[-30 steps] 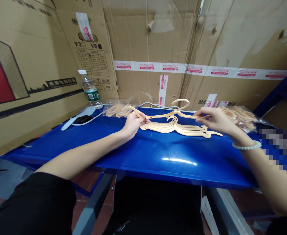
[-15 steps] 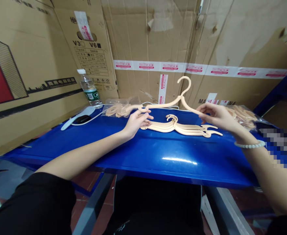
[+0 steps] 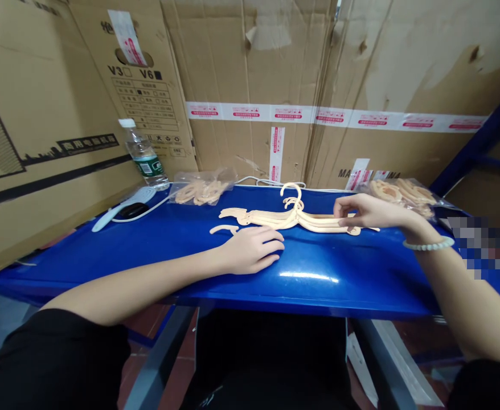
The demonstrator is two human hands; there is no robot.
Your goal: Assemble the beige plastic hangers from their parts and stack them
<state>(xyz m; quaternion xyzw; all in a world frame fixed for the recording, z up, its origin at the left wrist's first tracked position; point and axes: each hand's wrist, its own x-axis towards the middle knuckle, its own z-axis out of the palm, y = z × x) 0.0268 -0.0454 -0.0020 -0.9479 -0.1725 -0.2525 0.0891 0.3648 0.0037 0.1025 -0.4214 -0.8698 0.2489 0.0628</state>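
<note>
A stack of cream plastic clothes hangers (image 3: 271,216) lies on the blue table (image 3: 310,290), hooks toward the back. The topmost hanger (image 3: 323,222) lies over the others, its hook standing higher than theirs. My right hand (image 3: 363,210), with a pale bead bracelet at the wrist, is closed on this hanger's right arm, thumb and fingers pinching it. My left hand (image 3: 252,249) rests palm down in front of the stack's left part, fingers stretched out and holding nothing. Its back partly hides the hanger's left arm.
Plastic bags of cream pieces (image 3: 203,191) and similar parts (image 3: 404,191) lie at the back left and right. A water bottle (image 3: 145,156), a pale blue brush (image 3: 124,208) and a black object (image 3: 132,211) stand or lie at left. Cardboard walls (image 3: 250,148) surround the table.
The raised hanger has come down onto the stack. My left hand has let go of its left end and moved down and nearer. My right hand has lowered with the hanger.
</note>
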